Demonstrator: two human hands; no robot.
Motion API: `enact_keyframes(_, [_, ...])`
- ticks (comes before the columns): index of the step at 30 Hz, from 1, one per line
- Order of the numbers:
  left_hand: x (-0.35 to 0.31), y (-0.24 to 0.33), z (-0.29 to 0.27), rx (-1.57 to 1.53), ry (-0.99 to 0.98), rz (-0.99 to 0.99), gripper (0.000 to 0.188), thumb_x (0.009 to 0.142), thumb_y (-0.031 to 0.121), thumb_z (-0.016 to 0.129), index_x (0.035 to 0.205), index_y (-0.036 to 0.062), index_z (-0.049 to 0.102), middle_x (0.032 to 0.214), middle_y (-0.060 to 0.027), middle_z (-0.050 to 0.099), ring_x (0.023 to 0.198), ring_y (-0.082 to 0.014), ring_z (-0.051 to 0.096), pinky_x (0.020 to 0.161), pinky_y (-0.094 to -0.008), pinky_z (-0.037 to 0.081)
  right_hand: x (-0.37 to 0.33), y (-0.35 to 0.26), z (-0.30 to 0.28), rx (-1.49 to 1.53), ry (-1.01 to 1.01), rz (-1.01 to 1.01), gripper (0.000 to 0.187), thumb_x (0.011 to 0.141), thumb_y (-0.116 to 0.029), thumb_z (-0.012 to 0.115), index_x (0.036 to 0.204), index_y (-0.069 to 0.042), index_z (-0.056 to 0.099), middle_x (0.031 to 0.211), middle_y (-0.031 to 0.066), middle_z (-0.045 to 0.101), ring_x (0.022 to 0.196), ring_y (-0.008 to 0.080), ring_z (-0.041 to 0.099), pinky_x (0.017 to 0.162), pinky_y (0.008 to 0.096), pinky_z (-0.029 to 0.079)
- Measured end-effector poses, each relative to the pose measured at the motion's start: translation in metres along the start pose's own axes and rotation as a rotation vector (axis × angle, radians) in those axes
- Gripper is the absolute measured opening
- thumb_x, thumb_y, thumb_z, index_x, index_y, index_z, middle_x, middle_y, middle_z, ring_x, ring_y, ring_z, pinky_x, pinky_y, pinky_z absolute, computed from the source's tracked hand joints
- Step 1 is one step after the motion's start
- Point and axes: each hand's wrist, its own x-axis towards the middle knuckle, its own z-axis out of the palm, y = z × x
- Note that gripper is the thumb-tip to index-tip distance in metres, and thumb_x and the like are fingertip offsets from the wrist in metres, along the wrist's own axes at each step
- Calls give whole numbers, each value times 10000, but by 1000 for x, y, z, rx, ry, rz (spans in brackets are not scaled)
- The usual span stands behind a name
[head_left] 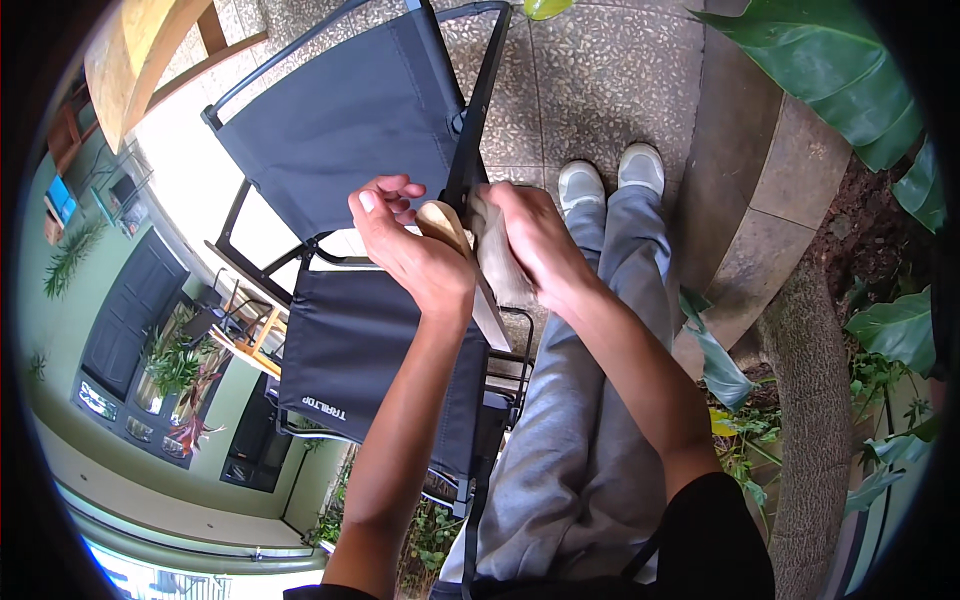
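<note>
A folding chair with a dark fabric seat (340, 125) and a black metal frame stands before me, its light wooden armrest (443, 222) passing between my hands. My right hand (535, 235) is closed on a beige cloth (503, 265), pressed against the side of the armrest and frame. On the armrest's other side is my left hand (415, 250), palm turned up and fingers loosely bent and apart. Nothing shows in its fingers. Its wrist lies close to the wood; whether they touch I cannot tell.
The chair's black fabric backrest (385, 320) is below my left forearm. Speckled floor tiles (600, 90) lie ahead. A stone planter edge (750, 230), a tree trunk (815, 400) and large green leaves (835, 75) are at right. Wooden furniture (140, 60) stands far left.
</note>
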Motion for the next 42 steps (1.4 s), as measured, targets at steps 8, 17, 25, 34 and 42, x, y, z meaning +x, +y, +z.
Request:
enact_keyframes(8, [-3,3,5,-17,-7,-33,444,1049,370,286,918,16,519,845,-84,525,801,-176,477,765,-328,362,74,-17,-8,-67,297,-154,350,979,-205,436,688,-42,544,604,22,542,455,103,497,413,305,386])
enact_keyframes(17, [0,-1,-2,-39,5,-56,436,1048,350,278,914,7,510,854,-86,521,794,-178,472,768,-325,367,140,-33,-17,-40,317,-174,354,1021,-198,423,684,-98,458,499,-8,427,379,108,391,352,303,290])
enact_keyframes(25, [-2,1,1,-15,-21,-52,429,1049,337,278,907,1,505,859,-91,518,797,-178,476,769,-322,364,229,-60,-44,208,479,-194,278,1049,-241,424,847,-68,505,610,17,509,461,114,503,383,305,409])
enact_keyframes(34, [0,-4,-7,-6,-22,-24,413,1053,314,275,904,-1,498,863,-97,521,797,-174,490,765,-318,380,105,-33,-36,90,-47,-58,242,990,-257,522,855,-63,575,702,8,560,551,94,532,477,254,461])
enact_keyframes(42, [0,-4,-3,-23,-31,-17,424,1056,311,271,904,-8,504,861,-99,533,790,-175,482,766,-315,371,162,-32,-47,85,104,-81,276,991,-290,534,782,-112,562,665,-3,540,515,122,541,437,283,437])
